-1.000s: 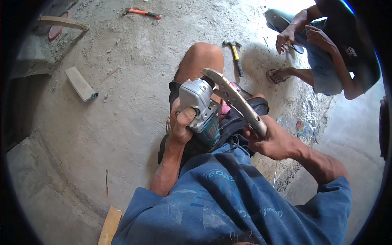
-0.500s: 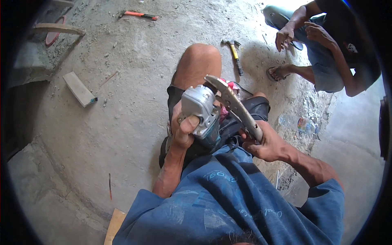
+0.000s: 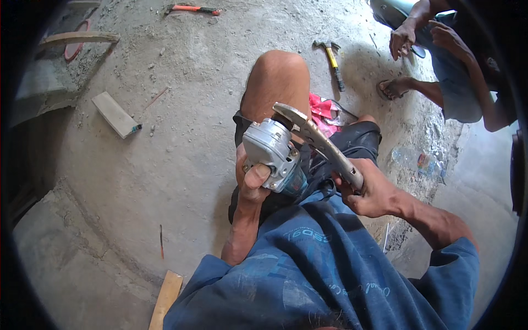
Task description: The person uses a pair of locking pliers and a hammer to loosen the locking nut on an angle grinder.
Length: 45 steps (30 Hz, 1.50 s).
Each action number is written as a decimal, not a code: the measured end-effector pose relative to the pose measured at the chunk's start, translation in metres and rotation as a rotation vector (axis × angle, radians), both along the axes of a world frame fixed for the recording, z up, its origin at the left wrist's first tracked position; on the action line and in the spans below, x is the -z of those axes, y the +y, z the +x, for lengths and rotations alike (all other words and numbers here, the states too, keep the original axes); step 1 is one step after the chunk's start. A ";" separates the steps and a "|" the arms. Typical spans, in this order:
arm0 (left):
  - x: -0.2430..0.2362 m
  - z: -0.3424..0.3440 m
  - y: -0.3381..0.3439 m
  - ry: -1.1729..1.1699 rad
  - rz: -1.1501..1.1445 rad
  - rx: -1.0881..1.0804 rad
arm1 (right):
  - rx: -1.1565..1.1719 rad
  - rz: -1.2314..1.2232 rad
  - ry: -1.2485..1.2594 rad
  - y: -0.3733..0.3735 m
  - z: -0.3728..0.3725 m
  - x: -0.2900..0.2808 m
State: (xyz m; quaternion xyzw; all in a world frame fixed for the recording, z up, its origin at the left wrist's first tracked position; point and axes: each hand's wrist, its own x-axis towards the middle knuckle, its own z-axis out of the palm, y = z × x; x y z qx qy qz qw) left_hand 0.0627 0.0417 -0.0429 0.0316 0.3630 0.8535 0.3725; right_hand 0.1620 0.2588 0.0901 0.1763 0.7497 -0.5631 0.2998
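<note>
My left hand [image 3: 255, 180] is wrapped round an angle grinder [image 3: 268, 144], its thumb pressed on the silver gear head. The grinder's teal body points down toward my shirt and is partly hidden. In my right hand [image 3: 369, 188] are metal locking pliers [image 3: 329, 149], gripped by the handles. Their jaws reach up and left to the dark spindle end of the gear head and seem to touch it. Whether they are clamped on it I cannot tell. Both tools are held above my lap, and no disc shows on the grinder.
A yellow-and-black claw hammer [image 3: 333, 65] and an orange-handled hammer [image 3: 194, 9] lie on the dusty concrete floor. A pale block [image 3: 114, 114] is at left, a wooden strip [image 3: 166, 297] lower left. Red-and-white cloth [image 3: 325, 114] lies by my knee. A plastic bottle [image 3: 423, 163] and another person [image 3: 462, 82] are at right.
The whole view has shifted, with the floor things and my body lying a little further right. The pliers stay against the grinder's spindle end, and both hands keep their grip.
</note>
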 end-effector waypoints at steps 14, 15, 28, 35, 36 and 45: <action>0.028 -0.017 -0.015 -0.239 0.684 0.063 | -0.104 0.120 0.283 -0.017 -0.033 0.044; 0.033 -0.022 -0.016 -0.212 0.683 0.066 | -0.056 0.077 0.237 -0.025 -0.030 0.040; 0.010 -0.042 0.000 -0.208 0.362 -0.016 | 0.332 -0.030 -0.040 -0.018 -0.017 0.012; 0.011 -0.048 0.001 -0.160 0.440 0.028 | 0.484 -0.226 -0.052 0.020 -0.003 0.028; 0.011 -0.048 0.002 -0.161 0.444 0.043 | 0.536 -0.308 -0.068 0.026 -0.002 0.029; 0.002 -0.048 0.004 -0.106 0.388 0.023 | 0.835 -1.051 0.164 0.064 0.028 0.116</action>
